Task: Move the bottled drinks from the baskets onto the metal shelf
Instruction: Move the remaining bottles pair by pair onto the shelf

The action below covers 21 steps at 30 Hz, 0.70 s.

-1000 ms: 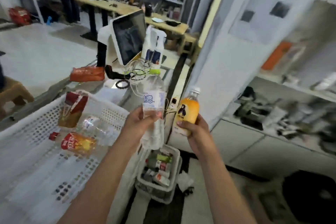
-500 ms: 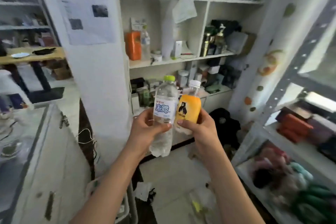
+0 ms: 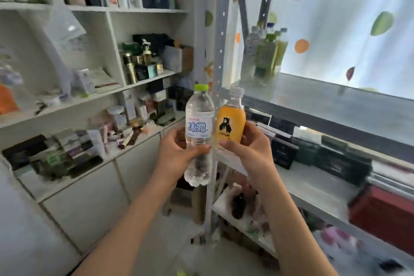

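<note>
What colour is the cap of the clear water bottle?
Lime green cap on the clear water bottle, head view.

The metal shelf (image 3: 313, 98) lay bare along its front edge and toward its right end. A cluster of bottles (image 3: 264, 51) crowded its back left corner. The upright post (image 3: 220, 51) stood at the front left corner, between both held bottles and the shelf.

We figured it was a small shop's stockroom or back corner. White built-in shelves (image 3: 94, 10) were crammed with boxed cosmetics, jars and small bottles, and a grey metal shelf (image 3: 313, 101) held a cluster of bottled drinks (image 3: 264, 51) at its far left corner, with boxed goods (image 3: 331, 157) lined along the tier below.
</note>
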Tool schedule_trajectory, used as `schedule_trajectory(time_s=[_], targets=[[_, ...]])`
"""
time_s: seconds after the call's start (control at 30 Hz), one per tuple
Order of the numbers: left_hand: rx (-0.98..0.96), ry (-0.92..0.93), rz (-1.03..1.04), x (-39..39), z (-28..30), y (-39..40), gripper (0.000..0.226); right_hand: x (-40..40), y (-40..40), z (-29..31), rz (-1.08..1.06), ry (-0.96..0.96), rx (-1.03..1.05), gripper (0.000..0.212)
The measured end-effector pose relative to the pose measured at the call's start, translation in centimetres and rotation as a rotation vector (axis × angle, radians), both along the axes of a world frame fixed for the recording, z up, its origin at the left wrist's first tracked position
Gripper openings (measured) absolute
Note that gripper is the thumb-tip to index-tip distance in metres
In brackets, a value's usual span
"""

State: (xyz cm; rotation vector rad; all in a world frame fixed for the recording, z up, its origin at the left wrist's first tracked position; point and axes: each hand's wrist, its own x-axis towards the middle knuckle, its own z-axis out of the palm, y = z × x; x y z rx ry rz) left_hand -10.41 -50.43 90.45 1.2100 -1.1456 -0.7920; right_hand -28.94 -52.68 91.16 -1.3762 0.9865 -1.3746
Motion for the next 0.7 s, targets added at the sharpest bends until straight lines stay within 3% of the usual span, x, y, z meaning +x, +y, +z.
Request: schedule_trajectory(time_s=[0.37, 0.7], targets=[[-0.07, -0.101, -0.163, -6.3, 5.3, -12.3, 0.065, -6.4, -7.7, 3.9, -0.245, 0.089, -0.066, 0.066], [-0.187, -0.113, -0.282, -6.4, 10.2, -22.4, 0.067, -5.2, -14.8, 8.9, -0.421, 0.12, -0.183, 0.055]])
